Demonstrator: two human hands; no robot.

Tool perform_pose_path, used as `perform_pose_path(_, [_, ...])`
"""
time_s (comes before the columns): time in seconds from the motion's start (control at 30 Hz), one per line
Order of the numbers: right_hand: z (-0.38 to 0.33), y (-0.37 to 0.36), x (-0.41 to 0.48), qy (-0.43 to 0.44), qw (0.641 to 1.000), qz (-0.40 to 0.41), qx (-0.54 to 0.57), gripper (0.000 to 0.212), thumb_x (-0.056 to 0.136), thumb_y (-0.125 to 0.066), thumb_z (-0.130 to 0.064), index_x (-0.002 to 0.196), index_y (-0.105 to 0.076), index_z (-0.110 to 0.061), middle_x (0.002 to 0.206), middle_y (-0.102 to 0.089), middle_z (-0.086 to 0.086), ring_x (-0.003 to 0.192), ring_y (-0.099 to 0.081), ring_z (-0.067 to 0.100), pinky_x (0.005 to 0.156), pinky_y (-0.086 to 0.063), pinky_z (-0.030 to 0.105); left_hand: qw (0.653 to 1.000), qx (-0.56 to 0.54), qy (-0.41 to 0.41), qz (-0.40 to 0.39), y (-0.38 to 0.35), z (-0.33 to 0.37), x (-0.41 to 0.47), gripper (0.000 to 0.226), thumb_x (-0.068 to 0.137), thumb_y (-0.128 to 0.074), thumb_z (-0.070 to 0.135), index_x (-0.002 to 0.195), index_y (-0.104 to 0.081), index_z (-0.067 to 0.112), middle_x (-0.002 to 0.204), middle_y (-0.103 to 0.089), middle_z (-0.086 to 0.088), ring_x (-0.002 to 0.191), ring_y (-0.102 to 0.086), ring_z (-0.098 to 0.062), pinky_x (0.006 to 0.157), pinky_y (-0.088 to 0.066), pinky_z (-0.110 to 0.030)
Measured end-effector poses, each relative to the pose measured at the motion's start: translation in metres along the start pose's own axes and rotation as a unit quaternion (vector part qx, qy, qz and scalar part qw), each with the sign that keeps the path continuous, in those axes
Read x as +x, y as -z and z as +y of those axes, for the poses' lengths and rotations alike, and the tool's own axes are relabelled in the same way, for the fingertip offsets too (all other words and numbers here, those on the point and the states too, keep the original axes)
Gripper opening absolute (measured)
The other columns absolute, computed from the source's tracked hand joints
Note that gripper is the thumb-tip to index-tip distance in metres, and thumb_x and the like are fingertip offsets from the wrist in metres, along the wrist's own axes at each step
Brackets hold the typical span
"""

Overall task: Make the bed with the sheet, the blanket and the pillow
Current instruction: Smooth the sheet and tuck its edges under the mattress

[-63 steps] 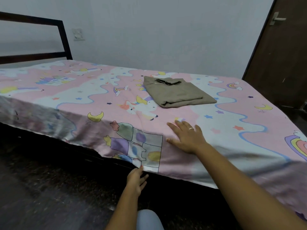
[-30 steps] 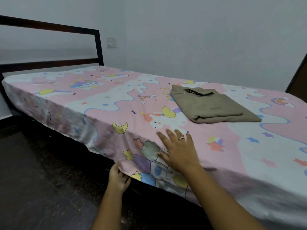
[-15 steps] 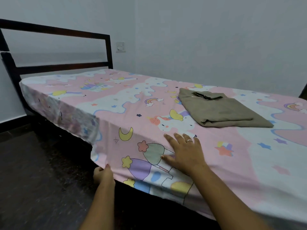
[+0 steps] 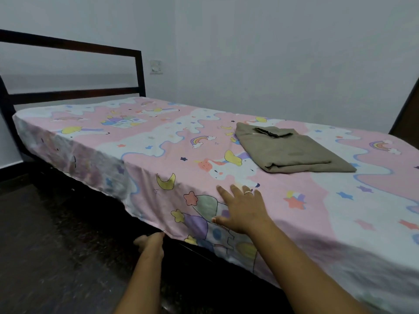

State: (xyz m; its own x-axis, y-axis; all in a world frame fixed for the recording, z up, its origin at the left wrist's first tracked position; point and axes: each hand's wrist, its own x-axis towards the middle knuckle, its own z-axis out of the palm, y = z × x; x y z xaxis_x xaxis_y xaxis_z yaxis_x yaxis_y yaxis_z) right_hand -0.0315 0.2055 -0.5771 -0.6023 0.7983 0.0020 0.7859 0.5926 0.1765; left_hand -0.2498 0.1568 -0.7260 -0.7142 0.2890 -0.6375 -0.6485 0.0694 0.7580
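A pink and white cartoon-print sheet (image 4: 172,141) covers the whole mattress and hangs over the near side. A folded olive-brown blanket (image 4: 292,152) lies on it right of the middle. My right hand (image 4: 243,208), a ring on one finger, presses flat with spread fingers on the sheet at the near edge. My left hand (image 4: 150,242) is lower, at the sheet's hanging hem, fingers curled and pinching the hem. No pillow is in view.
A dark headboard frame (image 4: 74,47) stands at the far left against a pale wall with a switch plate (image 4: 156,67). Dark floor (image 4: 56,257) runs along the near side of the bed. A dark door edge (image 4: 405,105) shows at right.
My view has swung left toward the headboard. My left hand has slid left along the hanging hem and now grips it, while my right hand stays pressed flat on the sheet.
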Motion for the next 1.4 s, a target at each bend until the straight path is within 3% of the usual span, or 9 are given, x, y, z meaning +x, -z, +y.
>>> perform_pose_path(0.13, [0.024, 0.020, -0.001, 0.056, 0.979, -0.052, 0.188, 0.073, 0.087, -0.049, -0.064, 0.149, -0.026, -0.036, 0.156, -0.028, 0.003, 0.141, -0.030, 0.025, 0.113, -0.025, 0.037, 0.964, 0.047, -0.245, 0.090, -0.023, 0.007, -0.049, 0.051, 0.077, -0.051, -0.011, 0.126, -0.043, 0.002, 0.139, -0.035, -0.025, 0.124, -0.038, -0.043, 0.102, -0.036, -0.044])
perform_pose_path(0.23, [0.062, 0.037, -0.019, 0.054, 0.930, -0.020, 0.364, 0.051, 0.089, -0.058, -0.049, 0.136, -0.050, -0.031, 0.139, -0.052, -0.002, 0.128, -0.048, 0.012, 0.099, -0.034, 0.020, 0.877, 0.062, -0.475, 0.045, -0.044, 0.011, -0.090, 0.051, 0.069, -0.055, -0.010, 0.120, -0.049, -0.005, 0.127, -0.048, -0.028, 0.117, -0.043, -0.043, 0.099, -0.034, -0.043])
perform_pose_path(0.4, [0.136, 0.012, -0.064, -0.025, 0.974, 0.023, 0.222, 0.083, 0.077, -0.064, -0.063, 0.148, -0.029, -0.036, 0.155, -0.029, -0.009, 0.141, -0.029, 0.012, 0.114, -0.027, 0.032, 0.623, 0.176, -0.748, -0.145, -0.076, 0.009, -0.154, 0.032, 0.084, -0.057, 0.022, 0.113, -0.054, 0.010, 0.119, -0.057, -0.011, 0.114, -0.047, -0.025, 0.097, -0.034, -0.031])
perform_pose_path(0.53, [0.142, -0.026, -0.097, 0.002, 0.997, 0.042, 0.061, 0.099, 0.075, -0.057, -0.073, 0.152, -0.006, -0.038, 0.161, -0.005, -0.006, 0.148, -0.010, 0.016, 0.116, -0.014, 0.038, 0.418, 0.429, -0.724, -0.342, -0.089, -0.006, -0.182, 0.070, 0.076, -0.040, 0.074, 0.122, -0.055, 0.023, 0.131, -0.054, 0.004, 0.124, -0.049, -0.019, 0.100, -0.036, -0.039])
perform_pose_path(0.6, [0.140, -0.028, -0.102, 0.029, 0.998, 0.022, 0.051, 0.101, 0.073, -0.056, -0.073, 0.152, -0.005, -0.037, 0.161, -0.004, -0.005, 0.147, -0.011, 0.018, 0.116, -0.014, 0.040, 0.352, 0.516, -0.691, -0.364, -0.091, -0.009, -0.193, 0.082, 0.070, -0.041, 0.075, 0.134, -0.048, 0.025, 0.142, -0.046, 0.006, 0.132, -0.041, -0.017, 0.105, -0.028, -0.039])
perform_pose_path(0.77, [0.180, 0.010, -0.095, 0.009, 0.927, -0.020, 0.374, 0.051, 0.084, -0.068, -0.043, 0.131, -0.056, -0.028, 0.134, -0.057, -0.004, 0.124, -0.051, 0.011, 0.108, -0.035, 0.027, 0.267, 0.588, -0.671, -0.364, -0.115, -0.002, -0.216, 0.094, 0.069, -0.070, 0.061, 0.147, -0.030, 0.026, 0.152, -0.033, 0.002, 0.140, -0.030, -0.016, 0.110, -0.027, -0.034])
perform_pose_path(0.93, [0.196, -0.017, -0.083, -0.033, 0.981, 0.006, 0.193, 0.069, 0.089, -0.039, -0.066, 0.148, -0.029, -0.031, 0.155, -0.031, -0.003, 0.141, -0.029, 0.015, 0.116, -0.022, 0.037, 0.213, 0.659, -0.650, -0.312, -0.146, -0.039, -0.238, 0.121, 0.060, -0.072, 0.066, 0.152, -0.003, 0.027, 0.160, -0.004, 0.006, 0.147, -0.008, -0.013, 0.115, -0.019, -0.042])
perform_pose_path(1.1, [0.186, -0.033, -0.078, -0.056, 0.987, 0.019, 0.149, 0.081, 0.083, -0.022, -0.077, 0.151, -0.011, -0.035, 0.160, -0.012, -0.005, 0.146, -0.014, 0.016, 0.119, -0.009, 0.045, 0.219, 0.564, -0.743, -0.287, -0.148, -0.048, -0.219, 0.123, 0.040, -0.067, 0.075, 0.142, -0.039, 0.012, 0.143, -0.047, -0.009, 0.126, -0.051, -0.028, 0.092, -0.046, -0.051])
perform_pose_path(1.4, [0.183, -0.028, -0.080, -0.058, 0.983, 0.015, 0.172, 0.087, 0.080, -0.018, -0.080, 0.151, -0.021, -0.029, 0.158, -0.022, 0.002, 0.145, -0.021, 0.022, 0.116, -0.009, 0.051, 0.267, 0.580, -0.709, -0.301, -0.137, -0.052, -0.226, 0.121, 0.037, -0.073, 0.071, 0.139, -0.040, 0.017, 0.142, -0.049, -0.007, 0.126, -0.043, -0.025, 0.093, -0.038, -0.050])
